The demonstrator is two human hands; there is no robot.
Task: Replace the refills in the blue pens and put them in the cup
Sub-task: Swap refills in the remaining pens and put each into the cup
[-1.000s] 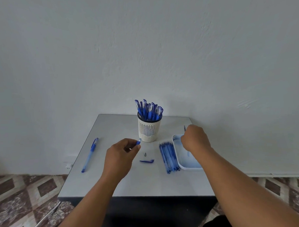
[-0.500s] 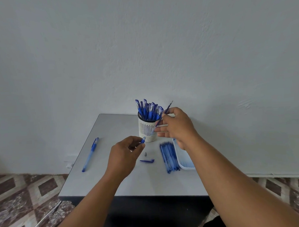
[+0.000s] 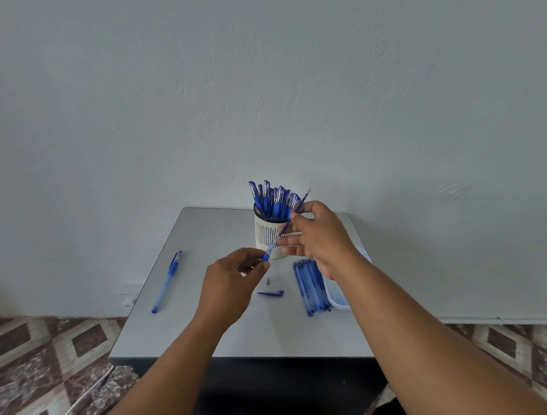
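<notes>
My left hand (image 3: 230, 283) grips a blue pen barrel (image 3: 264, 257) whose open end sticks out between thumb and fingers. My right hand (image 3: 317, 236) pinches a thin blue refill (image 3: 285, 227) that slants down-left, its lower end at the barrel's mouth. Behind them stands a white slotted cup (image 3: 265, 236) filled with several blue pens (image 3: 273, 199). On the grey table (image 3: 208, 332) lie a small metal tip (image 3: 268, 282), a blue cap (image 3: 271, 293), a bundle of several refills (image 3: 311, 287), and one whole blue pen (image 3: 167, 281) at the left.
A pale blue tray (image 3: 337, 295) sits at the right, mostly hidden under my right forearm. The table backs onto a plain white wall. Patterned tiled floor and a white cable (image 3: 83, 400) lie to the lower left.
My right hand left the tray with a refill, rose toward the cup, then brought the refill's lower end down to the barrel in my left hand. My left hand stayed nearly still.
</notes>
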